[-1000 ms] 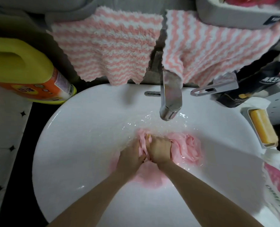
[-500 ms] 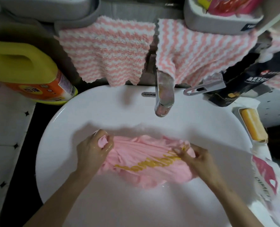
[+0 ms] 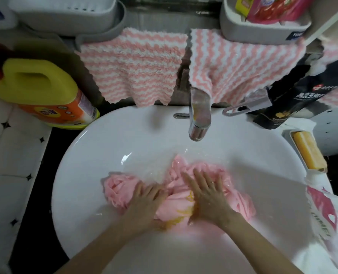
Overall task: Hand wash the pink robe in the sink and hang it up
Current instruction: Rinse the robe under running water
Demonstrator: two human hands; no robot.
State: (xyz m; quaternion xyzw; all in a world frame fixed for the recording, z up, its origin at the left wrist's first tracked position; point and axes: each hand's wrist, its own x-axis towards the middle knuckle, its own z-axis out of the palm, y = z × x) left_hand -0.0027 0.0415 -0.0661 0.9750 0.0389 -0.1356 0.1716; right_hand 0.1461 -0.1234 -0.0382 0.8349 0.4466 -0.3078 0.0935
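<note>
- Presently, the right hand (image 3: pixel 207 194) lies flat on the pink robe (image 3: pixel 238 196), fingers straight and spread, palm pressing down; it grasps nothing.
- The left hand (image 3: pixel 144 202) is likewise released, with its fingers extended and laid on the cloth just beside the right hand.
- The robe sits bunched and wet in the bottom of the sink (image 3: pixel 89 155), directly beneath both palms. Its long axis runs left to right across the basin. One lump extends past the left hand's fingertips, and the rest spreads beyond the right hand's outer edge.
- Yellow trim (image 3: pixel 184 211) shows between the two wrists.
- Judgement: washing is in progress and hanging has not yet begun. A gather or wring would call for each hand to close on its own end of the cloth; neither hand is better placed for the whole.
- The tap (image 3: pixel 199 115) stands beyond the robe; no running stream can be made out.
- A detergent jug (image 3: pixel 41 91) stands left of the sink, and a soap bar (image 3: pixel 308 151) to the right.
</note>
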